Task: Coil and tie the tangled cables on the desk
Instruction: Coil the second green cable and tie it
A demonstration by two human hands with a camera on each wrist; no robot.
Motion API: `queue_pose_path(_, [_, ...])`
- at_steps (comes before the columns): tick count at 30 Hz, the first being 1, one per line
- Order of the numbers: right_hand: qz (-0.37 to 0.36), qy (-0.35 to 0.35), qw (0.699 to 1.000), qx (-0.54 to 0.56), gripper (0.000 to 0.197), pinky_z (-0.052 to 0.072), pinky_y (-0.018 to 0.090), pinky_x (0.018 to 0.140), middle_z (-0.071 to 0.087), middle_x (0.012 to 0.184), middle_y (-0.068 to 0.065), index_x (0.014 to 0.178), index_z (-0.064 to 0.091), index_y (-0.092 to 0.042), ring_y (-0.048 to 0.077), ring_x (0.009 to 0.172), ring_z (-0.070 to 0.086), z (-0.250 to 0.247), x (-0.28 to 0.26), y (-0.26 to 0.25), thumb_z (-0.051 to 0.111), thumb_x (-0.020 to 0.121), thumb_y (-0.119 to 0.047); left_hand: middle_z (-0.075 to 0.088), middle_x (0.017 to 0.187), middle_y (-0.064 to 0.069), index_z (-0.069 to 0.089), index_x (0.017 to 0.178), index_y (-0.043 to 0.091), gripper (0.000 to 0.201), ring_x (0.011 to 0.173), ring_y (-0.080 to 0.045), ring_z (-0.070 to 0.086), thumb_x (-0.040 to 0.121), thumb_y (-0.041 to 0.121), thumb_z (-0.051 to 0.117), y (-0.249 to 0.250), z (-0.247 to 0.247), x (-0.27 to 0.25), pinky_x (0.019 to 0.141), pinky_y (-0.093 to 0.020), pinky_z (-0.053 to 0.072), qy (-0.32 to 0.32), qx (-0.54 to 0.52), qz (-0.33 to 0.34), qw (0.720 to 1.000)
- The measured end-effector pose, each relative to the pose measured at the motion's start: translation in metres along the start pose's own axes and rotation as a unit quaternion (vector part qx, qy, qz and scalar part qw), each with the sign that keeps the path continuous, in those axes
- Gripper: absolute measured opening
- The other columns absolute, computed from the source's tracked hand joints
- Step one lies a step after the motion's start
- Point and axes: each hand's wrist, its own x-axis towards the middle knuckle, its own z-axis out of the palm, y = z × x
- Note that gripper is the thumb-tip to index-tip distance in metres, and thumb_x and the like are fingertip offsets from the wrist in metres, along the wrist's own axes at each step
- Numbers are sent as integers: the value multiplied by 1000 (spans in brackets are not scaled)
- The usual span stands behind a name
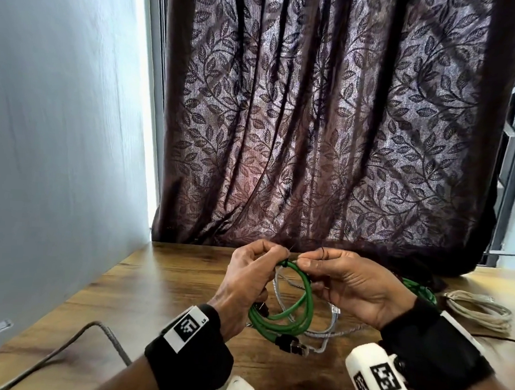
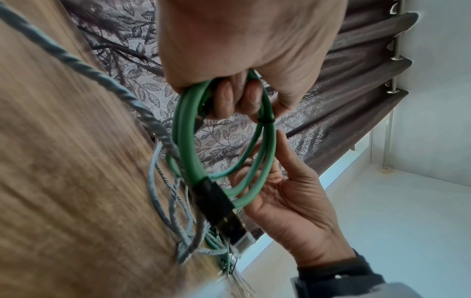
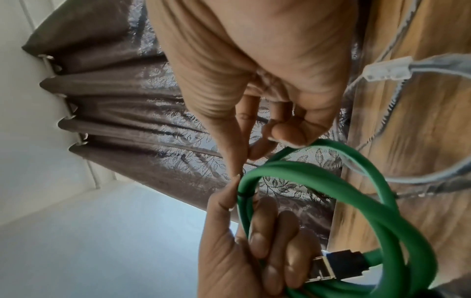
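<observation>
I hold the green cable (image 1: 296, 304) coiled into a loop above the desk (image 1: 162, 282), roughly at the middle of the head view. My left hand (image 1: 247, 286) has its lower fingers (image 2: 251, 96) curled through the coil, and its thumb and forefinger pinch one end of a thin black tie (image 3: 246, 195) at the coil's twelve o'clock. My right hand (image 1: 350, 284) pinches the tie's other end between thumb and forefinger, just to the three o'clock side of the left one; its remaining fingers hang loosely curled and grip nothing that I can make out. The tie already circles the strands (it shows as a dark band in both wrist views). The cable's black and metal plug (image 1: 290, 344) dangles at the coil's six o'clock. Under the coil a clear cable (image 1: 330, 327) lies loose on the desk. At three o'clock a beige cable bundle (image 1: 480, 311) rests by the curtain (image 1: 328, 124), and a grey braided cable (image 1: 100, 332) runs off at eight o'clock.
</observation>
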Motion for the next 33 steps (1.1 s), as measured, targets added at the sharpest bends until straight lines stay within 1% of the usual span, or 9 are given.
queue_pose_path(4, [-33, 18, 999, 8, 33, 45, 20, 55, 72, 85, 12, 91, 77, -3, 13, 66, 60, 2, 0, -2, 88, 60, -7, 46, 51, 12, 65, 88, 14, 13, 42, -2, 34, 96, 23, 68, 1, 1, -2, 40, -20, 27, -4, 19, 5, 1000])
queue_pose_path(7, [-59, 4, 998, -36, 32, 48, 22, 61, 76, 90, 14, 97, 76, -1, 13, 69, 66, 1, -4, -8, 86, 66, -7, 44, 53, 11, 64, 86, 16, 15, 44, -4, 32, 98, 24, 65, 3, 2, -1, 42, -22, 24, 5, 8, 1, 1000])
queue_pose_path(11, [-63, -7, 996, -69, 32, 48, 27, 68, 77, 97, 18, 98, 78, 0, 15, 75, 69, 0, -6, -8, 86, 68, -5, 43, 52, 12, 67, 95, 12, 13, 44, -4, 32, 96, 23, 58, 8, 1, -3, 50, -27, 19, 7, -18, 4, 1000])
queue_pose_path(16, [-90, 28, 994, -59, 37, 47, 30, 72, 78, 89, 12, 95, 70, -5, 16, 76, 69, 3, -5, -4, 88, 63, -5, 48, 54, 14, 66, 92, 13, 13, 43, -1, 41, 97, 21, 58, 9, 3, -6, 43, -20, 27, 4, 6, 14, 1000])
queue_pose_path(18, [-98, 30, 993, -63, 34, 46, 28, 69, 78, 89, 10, 91, 63, -11, 13, 75, 69, 4, -5, -3, 88, 68, -4, 51, 56, 12, 67, 88, 14, 15, 44, -1, 42, 98, 21, 58, 9, 4, -7, 40, -17, 28, 4, 18, 21, 1000])
queue_pose_path(20, [-88, 19, 994, -64, 29, 44, 25, 65, 78, 90, 9, 88, 63, -12, 9, 72, 67, 4, -5, -3, 86, 72, -3, 52, 57, 11, 67, 88, 13, 16, 42, 1, 43, 99, 19, 58, 10, 5, -8, 39, -15, 29, 4, 20, 28, 999])
queue_pose_path(24, [-44, -12, 999, -30, 29, 46, 21, 58, 74, 88, 8, 88, 66, -9, 10, 68, 64, -1, -4, -3, 86, 68, -5, 54, 60, 6, 67, 86, 10, 17, 43, 0, 44, 100, 16, 59, 11, 6, -9, 40, -13, 32, 9, 18, 49, 999])
queue_pose_path(28, [-13, -40, 999, 2, 24, 44, 19, 52, 71, 84, 4, 79, 65, -12, 11, 70, 65, -1, -1, 1, 85, 70, -3, 53, 55, 9, 67, 85, 11, 19, 44, 0, 45, 101, 15, 59, 11, 8, -10, 42, -12, 35, -2, 24, 47, 999])
queue_pose_path(33, [-34, -22, 998, -48, 28, 36, 26, 60, 74, 91, 13, 85, 76, -8, 14, 76, 66, 0, -1, 2, 95, 65, -7, 45, 50, 14, 64, 89, 11, 16, 40, 0, 38, 101, 19, 59, 12, 6, -11, 39, -16, 30, -10, 14, 33, 999])
